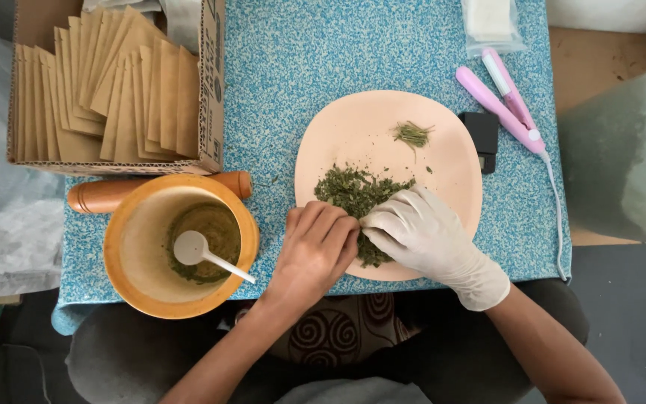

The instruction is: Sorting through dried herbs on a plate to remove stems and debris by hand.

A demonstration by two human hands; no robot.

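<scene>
Sorting step: bare left hand [314, 247] and gloved right hand [420, 228], fingers curled, pinch dried green herb [357, 196] on peach plate [383, 127]; next, separate stems carefully.

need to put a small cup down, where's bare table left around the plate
The widest bare patch of blue table lies above the plate, between the cardboard box and the plastic bag. A narrower strip runs between the wooden bowl and the plate. The right side is crowded by the pink tool and black device.

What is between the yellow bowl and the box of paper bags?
A wooden pestle lies on its side between the bowl and the box, seen from the head camera.
</scene>
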